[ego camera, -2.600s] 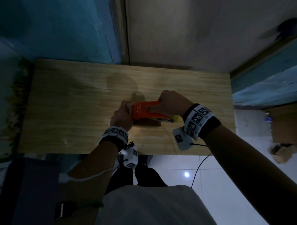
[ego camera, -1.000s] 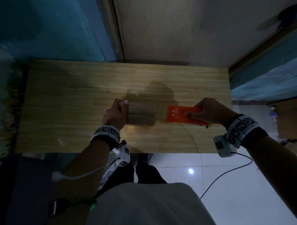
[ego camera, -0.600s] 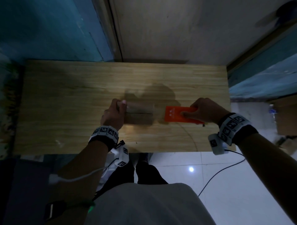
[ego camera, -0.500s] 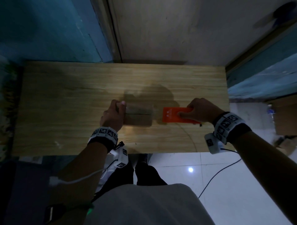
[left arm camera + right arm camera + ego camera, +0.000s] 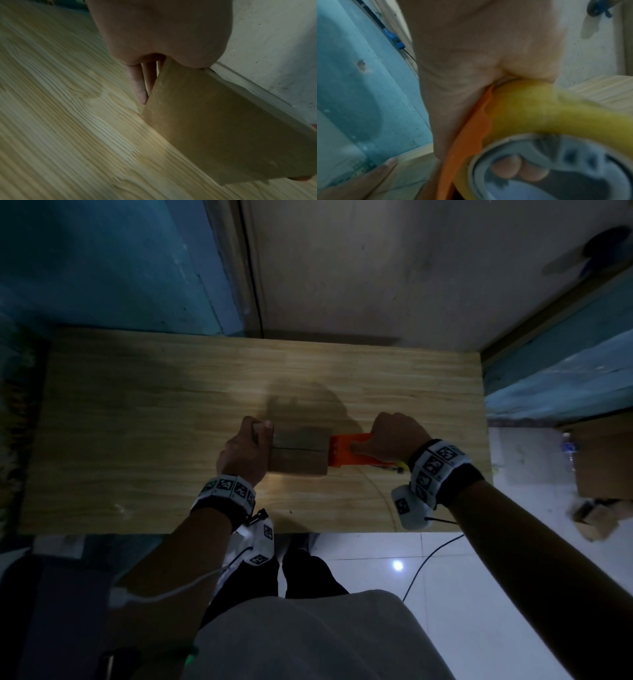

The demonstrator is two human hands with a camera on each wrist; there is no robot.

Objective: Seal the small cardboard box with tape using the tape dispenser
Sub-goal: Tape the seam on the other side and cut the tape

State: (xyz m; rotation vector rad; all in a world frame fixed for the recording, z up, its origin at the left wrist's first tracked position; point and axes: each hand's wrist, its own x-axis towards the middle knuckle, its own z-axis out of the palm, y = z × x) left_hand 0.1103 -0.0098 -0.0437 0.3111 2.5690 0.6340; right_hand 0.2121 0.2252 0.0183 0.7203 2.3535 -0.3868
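A small brown cardboard box (image 5: pixel 298 451) lies on the wooden table (image 5: pixel 137 412), its top flaps closed with a seam along the middle. My left hand (image 5: pixel 246 450) grips its left end, thumb over the top; in the left wrist view the fingers (image 5: pixel 137 83) run down the end face of the box (image 5: pixel 214 128). My right hand (image 5: pixel 394 440) grips the orange tape dispenser (image 5: pixel 346 451), whose front edge meets the box's right end. The right wrist view shows the yellow tape roll (image 5: pixel 530 112) in the orange frame (image 5: pixel 471 128) with my fingertips (image 5: pixel 518 171) through the core.
The table ends against a pale wall (image 5: pixel 376 268) at the back and a blue panel (image 5: pixel 102 261) at the left. White tiled floor (image 5: pixel 462 577) lies below the near edge. Cardboard boxes (image 5: pixel 603 460) stand on the floor at the right. Cables hang from both wrists.
My right hand pulled the dispenser off the box to the right, then brought it back left until it met the box's right end. The left hand kept its hold.
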